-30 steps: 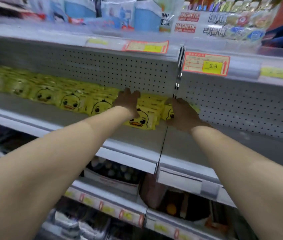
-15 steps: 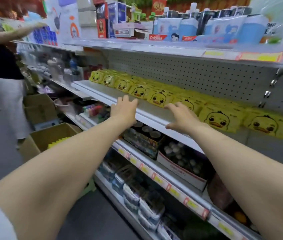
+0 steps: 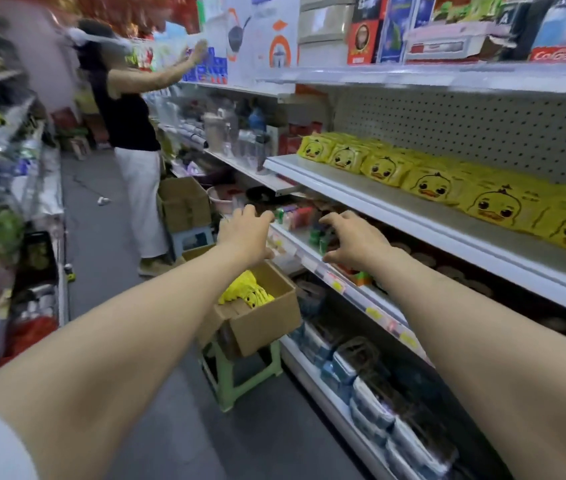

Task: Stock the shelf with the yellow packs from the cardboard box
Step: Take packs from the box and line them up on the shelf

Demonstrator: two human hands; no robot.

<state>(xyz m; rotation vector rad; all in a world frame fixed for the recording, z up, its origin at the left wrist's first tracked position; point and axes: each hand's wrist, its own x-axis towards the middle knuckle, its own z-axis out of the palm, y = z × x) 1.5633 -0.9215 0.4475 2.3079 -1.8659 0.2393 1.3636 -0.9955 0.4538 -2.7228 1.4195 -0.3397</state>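
Head view: left hand (image 3: pixel 245 233) and right hand (image 3: pixel 354 244) empty, fingers loosely spread, yellow packs (image 3: pixel 245 292) heaped in cardboard box (image 3: pixel 267 320) just below left fingers, down-left of right fingers, long axes unclear, left hand nearer.

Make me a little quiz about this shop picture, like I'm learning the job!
1. True or false: the cardboard box sits on a green stool.
2. What do the left hand and right hand hold? A) a yellow pack B) nothing C) a bottle
3. Fill in: the yellow packs on the shelf show a ____ face.
Key: 1 true; 2 B; 3 duck.
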